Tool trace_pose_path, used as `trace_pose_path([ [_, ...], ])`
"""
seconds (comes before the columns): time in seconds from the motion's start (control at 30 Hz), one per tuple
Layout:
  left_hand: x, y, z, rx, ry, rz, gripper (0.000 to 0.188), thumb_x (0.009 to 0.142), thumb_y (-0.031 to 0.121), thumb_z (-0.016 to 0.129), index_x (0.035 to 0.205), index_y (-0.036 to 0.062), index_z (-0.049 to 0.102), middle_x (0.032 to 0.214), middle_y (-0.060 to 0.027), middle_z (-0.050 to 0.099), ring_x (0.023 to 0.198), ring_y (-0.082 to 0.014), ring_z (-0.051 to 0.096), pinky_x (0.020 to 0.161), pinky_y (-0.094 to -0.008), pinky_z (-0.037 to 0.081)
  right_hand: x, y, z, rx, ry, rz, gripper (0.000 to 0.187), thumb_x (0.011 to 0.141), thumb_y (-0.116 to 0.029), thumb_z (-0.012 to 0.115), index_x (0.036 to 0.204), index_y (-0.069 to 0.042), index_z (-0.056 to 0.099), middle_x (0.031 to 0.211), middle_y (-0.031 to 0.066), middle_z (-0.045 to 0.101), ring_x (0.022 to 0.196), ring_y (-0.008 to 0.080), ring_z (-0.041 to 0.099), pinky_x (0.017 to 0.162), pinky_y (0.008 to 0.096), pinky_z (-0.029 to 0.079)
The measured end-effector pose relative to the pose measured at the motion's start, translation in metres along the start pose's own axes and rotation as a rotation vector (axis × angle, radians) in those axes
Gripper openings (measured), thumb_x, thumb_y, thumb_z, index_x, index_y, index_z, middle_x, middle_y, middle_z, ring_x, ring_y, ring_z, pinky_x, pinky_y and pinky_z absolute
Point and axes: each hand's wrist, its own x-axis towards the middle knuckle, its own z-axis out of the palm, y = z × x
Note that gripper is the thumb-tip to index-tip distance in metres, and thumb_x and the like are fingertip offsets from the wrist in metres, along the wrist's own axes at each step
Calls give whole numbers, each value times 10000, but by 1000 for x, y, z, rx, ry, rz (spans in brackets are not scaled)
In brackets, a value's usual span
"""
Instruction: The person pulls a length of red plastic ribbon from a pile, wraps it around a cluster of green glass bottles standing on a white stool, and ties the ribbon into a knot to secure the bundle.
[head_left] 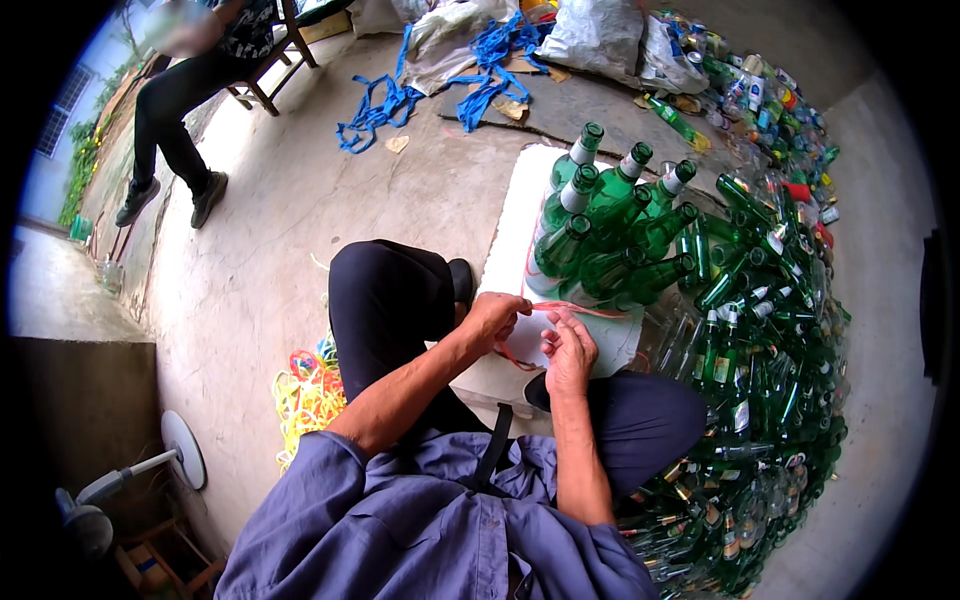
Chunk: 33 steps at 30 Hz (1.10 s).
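Several green glass bottles (608, 215) stand upright in a tight cluster on a white board (507, 240) in front of me. A pinkish-red strap (592, 312) runs round the near side of the cluster, low down. My left hand (492, 318) is closed in a pinch on the strap at the cluster's near left corner, and a loose length hangs below it. Just to the right, my right hand (570, 352) is palm up beside the strap, its fingers loosely bent and apart, with nothing visible in them.
A large heap of green bottles (745, 400) lies to my right, with mixed plastic bottles (760, 95) beyond. Blue straps (385, 105) and white sacks (595, 40) lie at the back. Yellow and red straps (308, 395) are by my left knee. A person (175, 105) sits far left.
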Motion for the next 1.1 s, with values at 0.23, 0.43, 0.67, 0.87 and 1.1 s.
trace_pose_path([
  [0.23, 3, 1, -2, 6, -21, -40, 146, 838, 142, 668, 854, -1, 642, 519, 50, 324, 409, -87, 250, 406, -289, 165, 11, 13, 10, 211, -3, 27, 346, 920, -17, 553, 1266, -2, 547, 1120, 100, 669, 734, 119, 591, 566, 249, 473],
  [0.43, 5, -1, -4, 21, -16, -54, 155, 835, 146, 669, 844, -6, 636, 522, 48, 320, 403, -89, 256, 401, -286, 186, 10, 14, 11, 234, -5, 38, 357, 918, -13, 559, 1275, -13, 538, 1091, 85, 687, 735, 120, 591, 567, 257, 469],
  [0.67, 7, -2, -1, 19, 25, -46, 156, 831, 137, 668, 836, -15, 633, 522, 32, 366, 402, -90, 292, 401, -285, 207, 1, 7, 21, 168, -90, 81, 350, 937, -45, 556, 1286, -20, 548, 1134, 73, 678, 782, 127, 619, 602, 243, 477],
  [0.87, -1, 5, 3, 89, 58, -8, 166, 831, 151, 704, 825, -5, 648, 541, 16, 453, 406, -93, 336, 400, -276, 221, 10, 24, 19, -73, -200, -19, 346, 964, -81, 532, 1303, -11, 549, 1095, 51, 659, 747, 112, 617, 603, 223, 485],
  [1.1, -1, 7, -2, 180, 103, 100, 126, 817, 118, 703, 869, 27, 634, 580, 25, 481, 429, -73, 361, 399, -259, 227, 22, 20, 12, -474, -247, -177, 180, 967, -153, 561, 1011, -22, 677, 757, -20, 633, 567, 67, 538, 534, 219, 444],
])
